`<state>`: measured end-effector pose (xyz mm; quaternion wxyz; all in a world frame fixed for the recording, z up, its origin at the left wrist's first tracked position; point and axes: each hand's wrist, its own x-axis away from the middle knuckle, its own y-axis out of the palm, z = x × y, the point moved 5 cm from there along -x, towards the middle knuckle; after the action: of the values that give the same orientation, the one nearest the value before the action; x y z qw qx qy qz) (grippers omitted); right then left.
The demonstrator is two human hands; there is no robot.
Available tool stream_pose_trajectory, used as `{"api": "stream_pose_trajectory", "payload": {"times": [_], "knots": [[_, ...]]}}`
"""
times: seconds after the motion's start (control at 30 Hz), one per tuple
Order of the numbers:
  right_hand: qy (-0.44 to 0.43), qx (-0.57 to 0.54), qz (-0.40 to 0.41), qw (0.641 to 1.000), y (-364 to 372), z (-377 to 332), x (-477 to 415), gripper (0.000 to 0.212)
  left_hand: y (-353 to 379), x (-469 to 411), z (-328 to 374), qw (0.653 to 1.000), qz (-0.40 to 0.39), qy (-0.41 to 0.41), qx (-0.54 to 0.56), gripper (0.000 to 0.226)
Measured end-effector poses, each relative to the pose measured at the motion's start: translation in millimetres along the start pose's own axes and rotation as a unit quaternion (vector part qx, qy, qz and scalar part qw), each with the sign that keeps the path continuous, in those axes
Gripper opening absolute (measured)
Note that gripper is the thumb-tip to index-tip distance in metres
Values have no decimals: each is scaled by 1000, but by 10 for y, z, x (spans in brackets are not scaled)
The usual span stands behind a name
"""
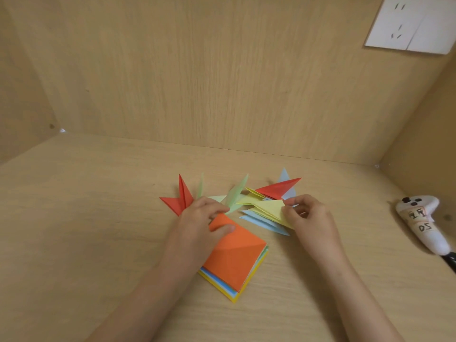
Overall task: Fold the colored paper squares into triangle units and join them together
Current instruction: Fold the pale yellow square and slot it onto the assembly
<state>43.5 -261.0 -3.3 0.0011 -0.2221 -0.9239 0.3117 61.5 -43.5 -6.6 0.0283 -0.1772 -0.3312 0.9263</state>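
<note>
Left hand grip pinching orange sheet corner; right hand grip pinching yellow unit. Lifting one sheet only, leaving stack undisturbed, advisable.

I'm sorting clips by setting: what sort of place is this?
Probably an indoor desk nook for paper craft: wood-grain desktop with matching panels, a white wall socket, a stack of colored paper squares.

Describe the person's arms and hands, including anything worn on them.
Both are bare. The left hand and right hand wear no gloves, rings or watch; the left forearm and right forearm are uncovered, with no sleeve in view down to the frame edge.
</note>
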Motion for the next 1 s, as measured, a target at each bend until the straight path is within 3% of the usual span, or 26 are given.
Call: {"api": "stream_pose_trajectory", "payload": {"times": [0.2, 0.4, 0.5, 0.73, 0.9, 1.0], "knots": [[-63, 95, 78, 990, -56, -57, 34, 10, 14, -41, -21, 997, 7, -16, 70, 46], [-162, 29, 113, 980, -58, -216, 113, 10, -33, -35, -16, 987, 39, -44, 151, 56], [-212, -28, 73, 974, -15, -320, 162, 18, -83, -15, 12, 989, 54, -42, 133, 46], [-270, -75, -25, 960, 133, -450, 246, 11, -179, 15, 64, 990, 109, -18, 91, 30], [-213, -106, -141, 961, 261, -409, 285, 33, -278, 50, 186, 968, 158, 20, 195, 37], [-175, -174, -178, 953, 279, -408, 287, 31, -318, 60, 236, 948, 166, 2, 270, 34]]}}
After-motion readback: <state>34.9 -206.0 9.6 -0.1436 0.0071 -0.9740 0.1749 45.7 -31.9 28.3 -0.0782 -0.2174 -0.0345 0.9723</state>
